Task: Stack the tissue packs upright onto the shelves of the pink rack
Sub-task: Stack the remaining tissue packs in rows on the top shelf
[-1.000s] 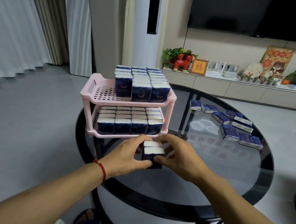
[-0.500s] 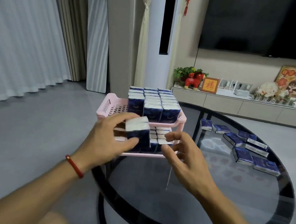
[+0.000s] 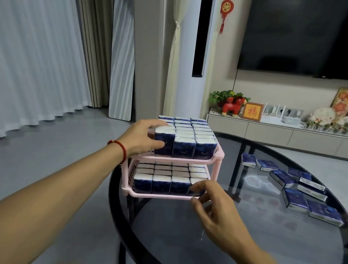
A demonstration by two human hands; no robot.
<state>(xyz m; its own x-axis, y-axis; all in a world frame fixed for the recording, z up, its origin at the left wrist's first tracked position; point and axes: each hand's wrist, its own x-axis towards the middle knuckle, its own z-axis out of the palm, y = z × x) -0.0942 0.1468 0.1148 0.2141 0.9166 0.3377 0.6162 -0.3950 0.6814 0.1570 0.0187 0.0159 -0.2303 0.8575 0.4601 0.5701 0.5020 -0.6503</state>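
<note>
A two-shelf pink rack (image 3: 215, 158) stands on the left part of a round dark glass table (image 3: 243, 245). Both shelves hold several blue-and-white tissue packs standing upright. My left hand (image 3: 140, 137) grips a tissue pack (image 3: 164, 140) upright at the front left of the top shelf, thumb on its front, fingers over its top. My right hand (image 3: 214, 208) hovers with relaxed fingers at the front right corner of the lower shelf, fingertips near the lower row of packs (image 3: 161, 184); it holds nothing.
Several loose tissue packs (image 3: 295, 190) lie flat on the right side of the table. Behind are a low cabinet with ornaments (image 3: 274, 135), a dark screen on the wall, a tall white unit and curtains. Grey floor lies to the left.
My left hand has carried the pack from in front of the rack up onto the top shelf's front left. My right hand has let go and dropped toward the lower shelf.
</note>
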